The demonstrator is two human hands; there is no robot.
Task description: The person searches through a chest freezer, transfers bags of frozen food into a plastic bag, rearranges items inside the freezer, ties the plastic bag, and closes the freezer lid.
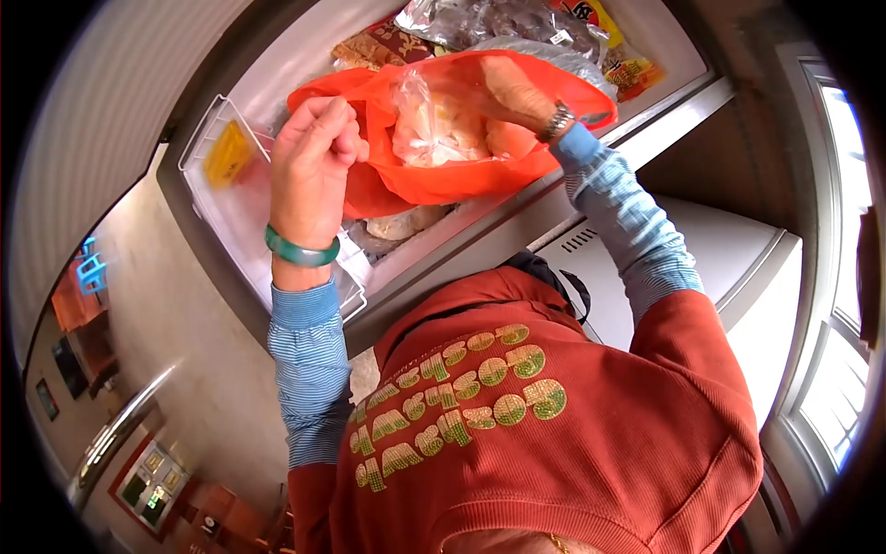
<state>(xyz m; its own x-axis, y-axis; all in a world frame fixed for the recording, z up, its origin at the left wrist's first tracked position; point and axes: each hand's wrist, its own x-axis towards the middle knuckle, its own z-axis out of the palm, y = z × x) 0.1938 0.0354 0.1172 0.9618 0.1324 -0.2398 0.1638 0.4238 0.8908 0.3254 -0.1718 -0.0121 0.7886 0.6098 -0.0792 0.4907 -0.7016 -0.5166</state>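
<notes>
- Left hand (318,143): fingers curled in, thumb against the index finger; it overlaps the left end of the red plastic bag (517,171). Whether any film is pinched cannot be told.
- Right hand (512,88): reaches into the red bag's mouth; fingertips hidden, so grip cannot be told.
- Red plastic bag: mouth spread wide, lying among packages inside the open chest freezer (688,121).
- Within the red bag – a clear plastic bag (420,120) of pale, rounded pieces, to the left of the right hand.
- Far side of freezer: silvery wrapped package (503,23); to its right, a yellow-and-red packet (629,69).
- Near side, below the red bag: a pale wrapped lump (406,222).
- Left end – a yellow packet (225,155) beside white wire rack (201,131).
- Wrists: green bangle (302,248) left, metal wristwatch (557,121) right.
</notes>
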